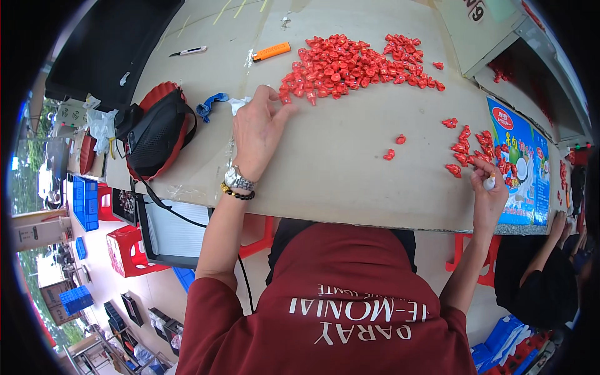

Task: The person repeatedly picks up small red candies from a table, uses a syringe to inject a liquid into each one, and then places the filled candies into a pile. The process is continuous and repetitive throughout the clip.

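On the table lies a broad heap of small, glossy red pieces (340, 65), rounded with pointed ends. My left hand (255, 134), wearing a watch and a beaded bracelet, rests at the heap's near left edge. Its thumb and forefinger are apart, beside a single red piece (285, 98). At the right, my right hand (490, 197) pinches at a small red piece (470, 160) on the edge of a smaller group (462, 145). Something small and white (489, 183) shows at one of its fingers; I cannot tell what. Two loose pieces (389, 154) lie between the hands.
An orange cutter (271, 51) and a slim pen-like knife (189, 51) lie beyond my left hand. Left of it are a blue strip (211, 106) and a black device (159, 134) on a red tray, its cable hanging down. A blue printed sheet (528, 181) covers the right end.
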Available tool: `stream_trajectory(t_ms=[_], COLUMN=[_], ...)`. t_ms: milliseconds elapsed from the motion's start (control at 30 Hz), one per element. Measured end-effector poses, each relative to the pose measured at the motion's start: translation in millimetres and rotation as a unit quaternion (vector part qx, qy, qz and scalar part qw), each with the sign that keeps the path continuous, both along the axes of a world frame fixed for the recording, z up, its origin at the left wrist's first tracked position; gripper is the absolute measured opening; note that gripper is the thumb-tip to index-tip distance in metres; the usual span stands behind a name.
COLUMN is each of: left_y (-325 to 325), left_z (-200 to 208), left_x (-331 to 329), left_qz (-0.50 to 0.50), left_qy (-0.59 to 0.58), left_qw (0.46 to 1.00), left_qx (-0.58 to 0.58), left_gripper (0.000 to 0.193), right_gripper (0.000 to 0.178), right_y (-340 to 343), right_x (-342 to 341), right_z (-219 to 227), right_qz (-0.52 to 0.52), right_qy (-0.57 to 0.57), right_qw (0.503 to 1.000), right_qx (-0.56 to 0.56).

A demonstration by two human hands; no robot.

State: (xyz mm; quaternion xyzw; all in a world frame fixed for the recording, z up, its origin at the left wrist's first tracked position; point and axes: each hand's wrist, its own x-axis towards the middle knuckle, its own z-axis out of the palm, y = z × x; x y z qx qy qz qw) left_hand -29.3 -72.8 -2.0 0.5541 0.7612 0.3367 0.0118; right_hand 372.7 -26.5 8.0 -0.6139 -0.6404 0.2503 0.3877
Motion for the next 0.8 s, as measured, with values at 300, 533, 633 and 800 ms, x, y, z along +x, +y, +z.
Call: stream_trajectory(t_ms=[300, 533, 633, 800], left_y=[8.0, -23.3, -38.5, -53.5], left_z=[-6.6, 2.0, 3.5, 7.8], left_x=[8.7, 62.2, 93.1, 123.8], left_qz=[-0.016, -0.142, -0.204, -0.219], left_qy=[0.072, -0.445, -0.655, -0.789], left_qw=[0.997, 0.884, 0.727, 0.573], left_qx=[-0.003, 0.014, -0.012, -0.039], left_gripper=[0.031, 0.017, 0.016, 0.02], right_gripper=[0.032, 0.047, 0.038, 0.033], right_y=[-23.8, -36.8, -43.3, -46.3], right_x=[-24.5, -57.9, -74.6, -79.4], right_z=[14.6, 23.9, 29.3, 38.9], right_qz=[0.035, 0.203, 0.222, 0.214], right_qy=[0.09, 0.239, 0.204, 0.047], right_qw=[0.995, 0.947, 0.953, 0.97], right_qx=[-0.023, -0.066, -0.019, 0.103])
